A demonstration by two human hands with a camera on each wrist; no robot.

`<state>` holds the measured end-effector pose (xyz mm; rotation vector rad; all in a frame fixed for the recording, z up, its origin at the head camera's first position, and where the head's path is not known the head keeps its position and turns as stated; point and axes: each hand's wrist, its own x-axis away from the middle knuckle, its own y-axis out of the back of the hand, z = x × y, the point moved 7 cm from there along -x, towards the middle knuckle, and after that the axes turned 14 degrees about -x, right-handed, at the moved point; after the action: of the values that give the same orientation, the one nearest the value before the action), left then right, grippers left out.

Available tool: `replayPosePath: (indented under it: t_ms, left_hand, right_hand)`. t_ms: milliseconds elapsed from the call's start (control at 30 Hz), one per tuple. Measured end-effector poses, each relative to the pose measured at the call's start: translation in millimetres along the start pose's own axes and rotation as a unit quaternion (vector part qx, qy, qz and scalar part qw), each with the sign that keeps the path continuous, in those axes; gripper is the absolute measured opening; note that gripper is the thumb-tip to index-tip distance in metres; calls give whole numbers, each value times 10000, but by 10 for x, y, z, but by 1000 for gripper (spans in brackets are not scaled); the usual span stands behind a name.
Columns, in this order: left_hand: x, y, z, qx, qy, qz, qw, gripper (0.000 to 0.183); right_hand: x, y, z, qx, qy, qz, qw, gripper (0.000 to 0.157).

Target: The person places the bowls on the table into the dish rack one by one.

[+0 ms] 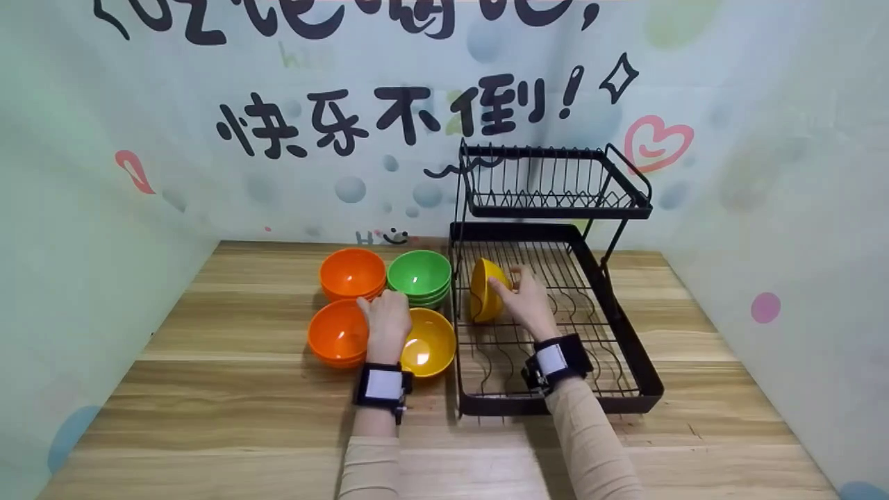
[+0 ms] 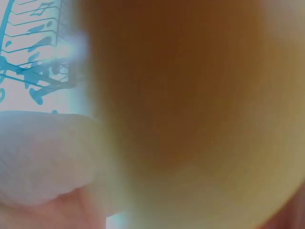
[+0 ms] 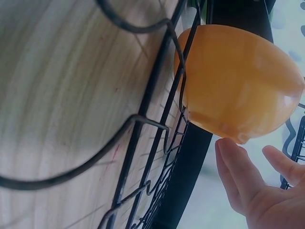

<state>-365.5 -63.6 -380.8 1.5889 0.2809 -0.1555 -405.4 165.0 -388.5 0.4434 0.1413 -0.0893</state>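
In the head view, my left hand (image 1: 389, 321) grips a yellow bowl (image 1: 432, 347) on its left side, among the bowls left of the rack; most of its fingers are hidden. A blurred yellow-brown surface (image 2: 181, 119) fills most of the left wrist view, with the thumb (image 2: 45, 155) beside it. Another yellow bowl (image 1: 486, 298) stands on edge in the black dish rack (image 1: 628, 347), its opening facing left. At its base is my right hand (image 1: 531, 302), thumb and fingers apart. Extended fingertips (image 3: 228, 145) meet the foot of that bowl (image 3: 238, 76) in the right wrist view.
Orange bowls stand in a back stack (image 1: 351, 271) and a front stack (image 1: 337, 337). A green bowl stack (image 1: 419, 274) sits against the rack's left side. The rack's upper tier (image 1: 555, 212) rises over its back part. Patterned walls (image 1: 312, 187) enclose the wooden table (image 1: 229, 389).
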Motion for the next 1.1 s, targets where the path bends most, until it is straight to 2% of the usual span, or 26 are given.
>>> replayPosePath:
  t_ms: [267, 400, 533, 667, 900, 1100]
  left_hand:
    - [-5, 155, 1, -26, 13, -291, 9996, 18]
    - [-12, 217, 18, 163, 60, -368, 9992, 17]
    - [-10, 265, 45, 372, 148, -323, 9987, 16]
    - [-4, 320, 76, 369, 226, -309, 9986, 16]
    - [23, 430, 117, 624, 296, -244, 9973, 10]
    - [18, 466, 133, 1163, 307, -275, 9924, 28]
  right_hand:
    - [-4, -1, -13, 11, 35, 3, 10000, 62]
    - [-1, 1, -10, -22, 13, 5, 10000, 62]
    - [15, 12, 17, -110, 22, -20, 9999, 61]
    - [40, 33, 73, -87, 142, -66, 9998, 58]
    - [111, 82, 140, -314, 127, 111, 9994, 57]
    - [172, 111, 187, -661, 195, 232, 9973, 55]
